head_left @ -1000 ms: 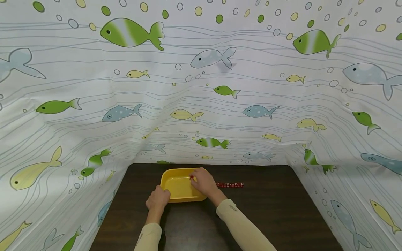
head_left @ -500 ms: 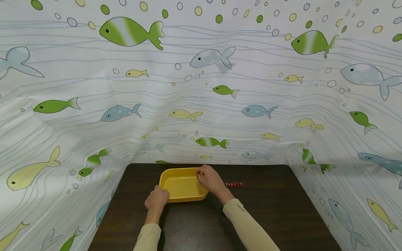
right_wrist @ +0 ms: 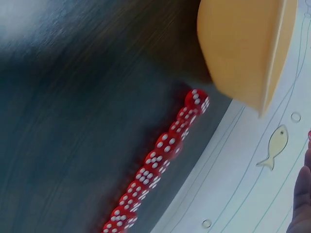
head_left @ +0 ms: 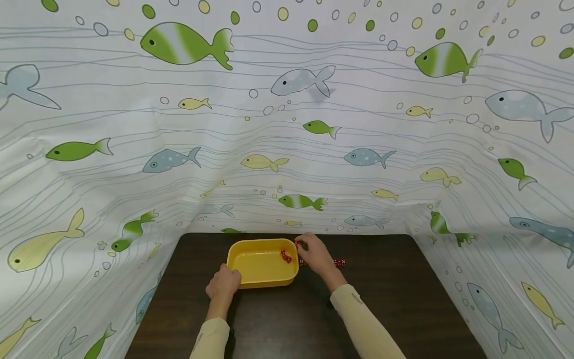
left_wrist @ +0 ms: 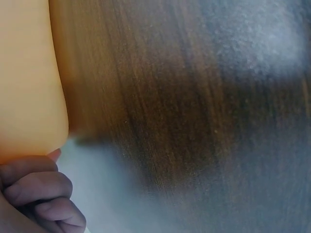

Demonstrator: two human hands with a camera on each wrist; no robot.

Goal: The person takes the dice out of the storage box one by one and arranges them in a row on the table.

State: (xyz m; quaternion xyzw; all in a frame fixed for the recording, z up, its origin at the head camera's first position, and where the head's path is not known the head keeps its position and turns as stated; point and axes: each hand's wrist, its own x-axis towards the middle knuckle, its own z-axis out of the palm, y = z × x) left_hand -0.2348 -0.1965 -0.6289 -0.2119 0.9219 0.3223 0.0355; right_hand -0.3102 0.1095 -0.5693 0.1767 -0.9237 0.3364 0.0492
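My left hand (head_left: pixel 224 283) grips the near left corner of a yellow plastic tray (head_left: pixel 262 284), and its curled fingers (left_wrist: pixel 41 187) show beneath the tray's edge in the left wrist view. Inside the tray, toward the right end, lies a small cluster of red dice (head_left: pixel 286 256). At the tray's right rim, my right hand (head_left: pixel 316 254) pinches a red die (head_left: pixel 296 244) between thumb and fingertips. Below that hand a straight row of red dice with white pips (right_wrist: pixel 146 175) lies on the table, partly hidden by the hand in the head view.
The dark wood-grain table (head_left: pixel 278 324) carries the tray and the dice row. A white sheet with printed fish (head_left: pixel 300 149) rises behind the table's far edge and along both sides.
My right hand has moved right, from over the tray to its right rim. The dice cluster inside the tray now shows. My left hand keeps its grip on the corner.
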